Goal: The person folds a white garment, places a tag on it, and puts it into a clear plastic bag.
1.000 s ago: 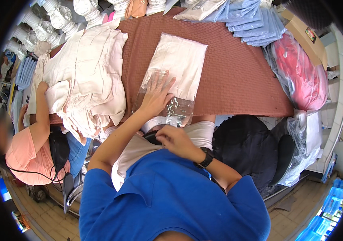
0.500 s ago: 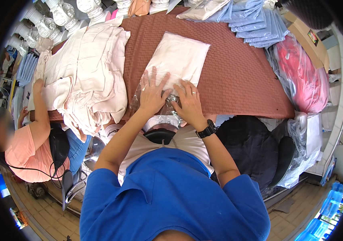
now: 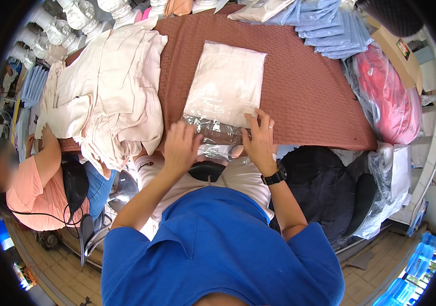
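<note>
A folded cream garment [image 3: 228, 76] lies flat in a clear plastic bag on the brown-covered table, squared up in front of me. The bag's loose transparent flap [image 3: 215, 133] hangs toward my lap over the near table edge. My left hand [image 3: 181, 147] is by the left end of this flap, fingers bent and apart, slightly smeared; whether it touches the plastic I cannot tell. At the right near corner of the bag, my right hand [image 3: 261, 138] rests with curved fingers and spread thumb, touching its edge.
A heap of cream garments [image 3: 110, 92] covers the table's left side, with a person in a peach shirt [image 3: 36, 191] beyond it. Blue packed garments [image 3: 330, 28] are stacked at the far right, near red items in plastic [image 3: 381, 97] and a cardboard box [image 3: 396, 51].
Both hands have drawn back toward me from the garment, the left moving left and the right moving right. The bag has turned straighter, and its flap now lies smoother.
</note>
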{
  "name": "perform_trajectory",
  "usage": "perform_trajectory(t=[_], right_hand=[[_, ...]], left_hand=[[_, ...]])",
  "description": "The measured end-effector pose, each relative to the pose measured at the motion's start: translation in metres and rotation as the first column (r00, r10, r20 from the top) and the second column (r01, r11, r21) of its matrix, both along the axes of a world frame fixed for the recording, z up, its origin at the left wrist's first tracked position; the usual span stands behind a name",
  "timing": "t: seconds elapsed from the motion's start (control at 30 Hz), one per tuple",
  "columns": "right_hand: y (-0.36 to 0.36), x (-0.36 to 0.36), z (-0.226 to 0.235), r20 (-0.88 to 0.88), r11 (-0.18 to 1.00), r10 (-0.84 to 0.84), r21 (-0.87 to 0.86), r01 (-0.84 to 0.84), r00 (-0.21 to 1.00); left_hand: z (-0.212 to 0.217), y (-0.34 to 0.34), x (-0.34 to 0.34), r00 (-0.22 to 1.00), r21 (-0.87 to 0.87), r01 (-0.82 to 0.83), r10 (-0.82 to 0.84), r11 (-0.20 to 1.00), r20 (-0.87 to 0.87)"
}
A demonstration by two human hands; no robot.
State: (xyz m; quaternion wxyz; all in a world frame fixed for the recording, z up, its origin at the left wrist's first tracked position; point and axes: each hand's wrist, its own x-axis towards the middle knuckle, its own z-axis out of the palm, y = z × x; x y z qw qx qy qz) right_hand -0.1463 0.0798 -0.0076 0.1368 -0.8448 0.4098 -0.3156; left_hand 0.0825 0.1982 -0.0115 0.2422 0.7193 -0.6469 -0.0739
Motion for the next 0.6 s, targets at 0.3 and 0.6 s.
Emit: perform_trajectory(t=[0.3, 0.6], right_hand=[[-0.001, -0.003, -0.012, 0.113, 1.000, -0.023, -0.010, 0.024, 0.993], [-0.030, -0.020, -0.020, 0.192, 0.995, -0.046, 0.101, 0.027, 0.980]], left_hand=[[-0.007, -0.047, 0.042, 0.960, -0.281, 0.110, -0.175, 0.953, -0.217], [-0.009, -0.063, 0.020, 0.923, -0.297, 0.005, -0.119, 0.955, -0.367]])
